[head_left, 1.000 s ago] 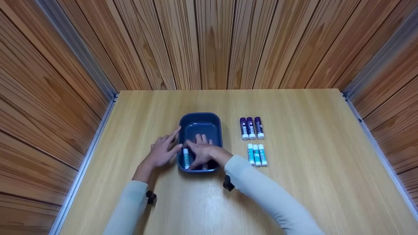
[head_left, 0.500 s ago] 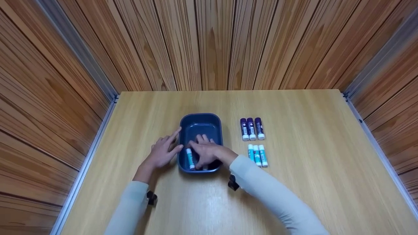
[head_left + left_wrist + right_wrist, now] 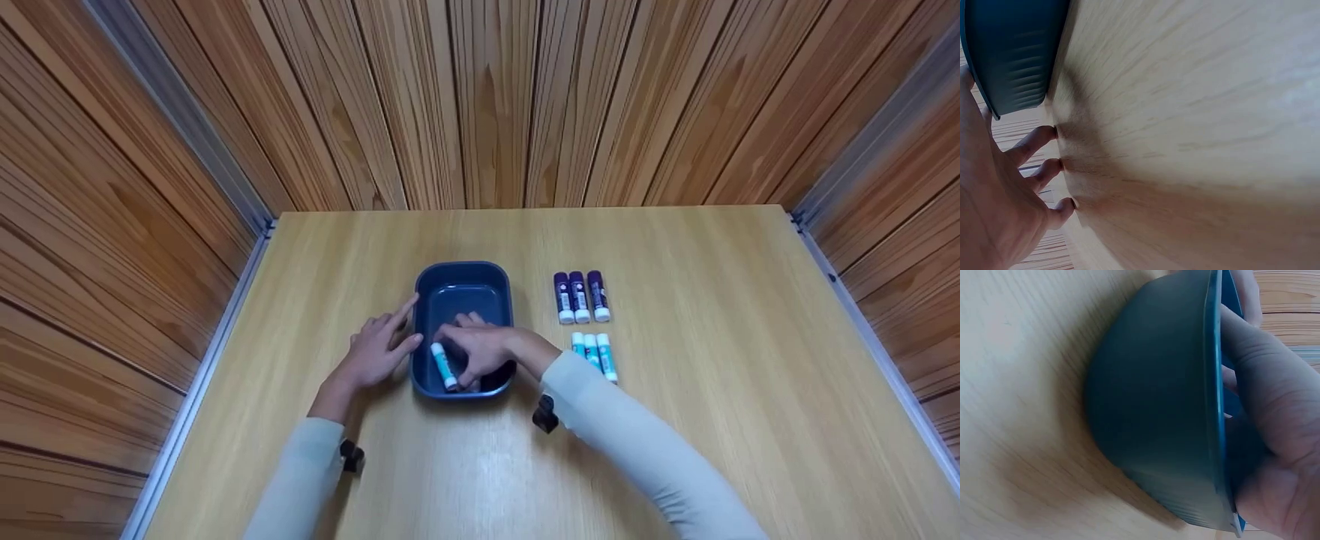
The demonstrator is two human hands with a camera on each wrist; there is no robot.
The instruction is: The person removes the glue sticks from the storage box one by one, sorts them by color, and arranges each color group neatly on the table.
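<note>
A dark blue plastic bin (image 3: 463, 277) sits on the table. My left hand (image 3: 375, 351) lies along its left side with fingers spread, index finger and thumb at the rim; in the left wrist view the other fingertips touch the tabletop. Inside the near half of the bin, my right hand (image 3: 484, 349) grips a white-and-turquoise glue stick (image 3: 444, 367) lengthwise, fingers at its far end and thumb at its near end. The stick leans slightly. A pale end of something shows below the thumb, mostly hidden by the hand. In the right wrist view, the bin wall (image 3: 1151, 382) hides the fingertips.
Right of the bin, 3 purple glue sticks (image 3: 579, 298) with white ends lie in a row. Nearer, 3 turquoise glue sticks (image 3: 606, 357) lie side by side, partly behind the right sleeve (image 3: 637, 442). Wood-plank walls stand around the table (image 3: 697, 300).
My right hand has moved a little rightward inside the bin, its fingers drawing in. The turquoise glue stick has shifted right with it and tilted. My left hand has stayed at the rim.
</note>
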